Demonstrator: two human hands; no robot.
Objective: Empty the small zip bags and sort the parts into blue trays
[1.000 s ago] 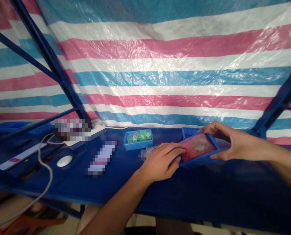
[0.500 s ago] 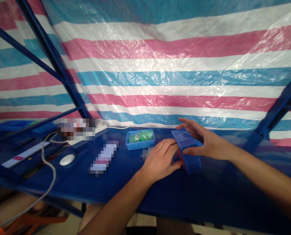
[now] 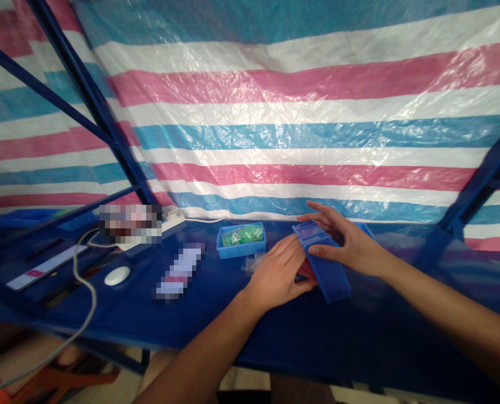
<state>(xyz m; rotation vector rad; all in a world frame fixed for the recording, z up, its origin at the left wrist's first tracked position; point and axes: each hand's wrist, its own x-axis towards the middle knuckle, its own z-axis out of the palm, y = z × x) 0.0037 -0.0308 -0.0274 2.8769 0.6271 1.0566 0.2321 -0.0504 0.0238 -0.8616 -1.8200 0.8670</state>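
Observation:
A small blue plastic bin (image 3: 326,264) stands steeply tipped on its side, its outer face toward me. My right hand (image 3: 351,241) grips it from the right, with the thumb across the near face and the fingers spread behind the upper end. Against the bin's left side, my left hand (image 3: 277,272) is cupped with its fingers bent down and its thumb pointing right. Something reddish (image 3: 306,268) shows between that hand and the bin, too covered to name. Clear plastic pieces (image 3: 252,262) lie just left of my left hand.
A light-blue bin (image 3: 241,247) of green packets stands behind my left hand. Another blue bin (image 3: 365,229) is partly hidden behind my right wrist. To the left are a white mouse (image 3: 117,275), a blurred-out flat item (image 3: 180,272), a cable (image 3: 90,297) and a power strip (image 3: 176,216).
The blue bin has turned in my right hand, showing more of its outer face, and its lower end has shifted slightly right. My left hand stays nearly in place.

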